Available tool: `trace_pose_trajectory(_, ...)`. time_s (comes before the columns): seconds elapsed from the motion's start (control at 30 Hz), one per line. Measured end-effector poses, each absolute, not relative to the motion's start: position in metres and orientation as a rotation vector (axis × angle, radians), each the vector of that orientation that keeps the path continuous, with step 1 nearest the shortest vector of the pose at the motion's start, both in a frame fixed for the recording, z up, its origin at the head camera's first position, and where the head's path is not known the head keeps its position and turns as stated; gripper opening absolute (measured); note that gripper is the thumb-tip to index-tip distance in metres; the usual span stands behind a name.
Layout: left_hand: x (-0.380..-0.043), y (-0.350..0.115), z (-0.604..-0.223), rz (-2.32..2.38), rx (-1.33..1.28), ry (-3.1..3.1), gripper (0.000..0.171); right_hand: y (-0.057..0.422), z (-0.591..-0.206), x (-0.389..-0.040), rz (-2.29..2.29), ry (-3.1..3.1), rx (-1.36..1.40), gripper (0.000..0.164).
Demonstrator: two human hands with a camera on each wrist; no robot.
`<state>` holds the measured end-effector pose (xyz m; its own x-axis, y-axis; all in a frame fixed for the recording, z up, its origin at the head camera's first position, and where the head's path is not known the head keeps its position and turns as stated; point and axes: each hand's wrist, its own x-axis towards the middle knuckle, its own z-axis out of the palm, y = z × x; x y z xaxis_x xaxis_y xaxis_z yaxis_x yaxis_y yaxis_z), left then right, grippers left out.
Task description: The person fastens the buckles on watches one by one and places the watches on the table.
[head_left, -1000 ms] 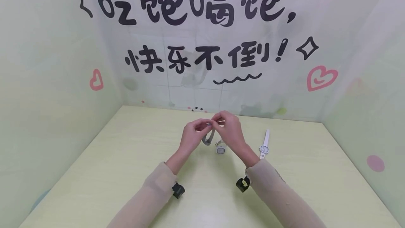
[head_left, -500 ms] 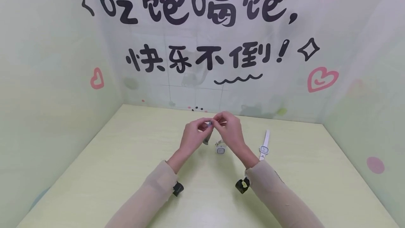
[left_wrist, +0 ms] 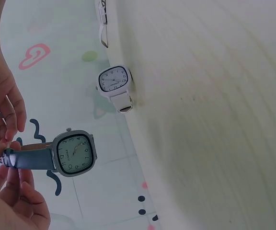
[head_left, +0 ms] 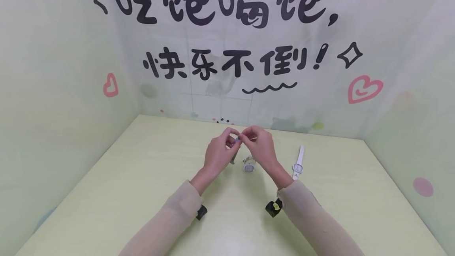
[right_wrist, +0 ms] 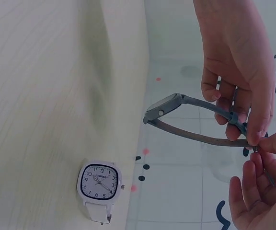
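A blue-grey wristwatch point(left_wrist: 75, 153) with a squarish dial hangs from both hands by its strap ends. My left hand point(head_left: 219, 151) pinches the strap near its buckle, and my right hand point(head_left: 260, 145) pinches the strap end meeting it. In the right wrist view the strap point(right_wrist: 195, 133) forms a long narrow loop, with the case at the far end from the fingers. The fingertips partly cover the buckle, so whether it is fastened is unclear. In the head view the left hand hides most of this watch.
A white watch point(head_left: 249, 166) stands on the table point(head_left: 160, 169) just below the hands, its strap looped behind it. Further right another white watch point(head_left: 298, 168) lies stretched out, near the right forearm. A printed cloth wall point(head_left: 199, 106) rises behind the table.
Both hands stay together over the same spot. The blue-grey watch has turned, so less of its strap shows below the left hand. The head view has shifted slightly.
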<state>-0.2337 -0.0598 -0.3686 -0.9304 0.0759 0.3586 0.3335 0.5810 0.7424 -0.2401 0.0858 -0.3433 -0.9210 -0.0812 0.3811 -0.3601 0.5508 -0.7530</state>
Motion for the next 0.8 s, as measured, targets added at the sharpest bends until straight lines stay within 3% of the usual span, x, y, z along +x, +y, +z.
trace_pose_trajectory(0.4,-0.2319,-0.0593,-0.3647,-0.718,-0.405,-2.598,0.019,0.0883,-0.3458,-0.2402,1.244,-2.528,0.372,0.011)
trace_pose_trajectory(0.8,-0.2340,-0.0605,-0.3633,-0.312,-0.492,-2.470,0.016,0.0885,-0.3463,-0.2392,1.363,-2.670,0.276,0.018)
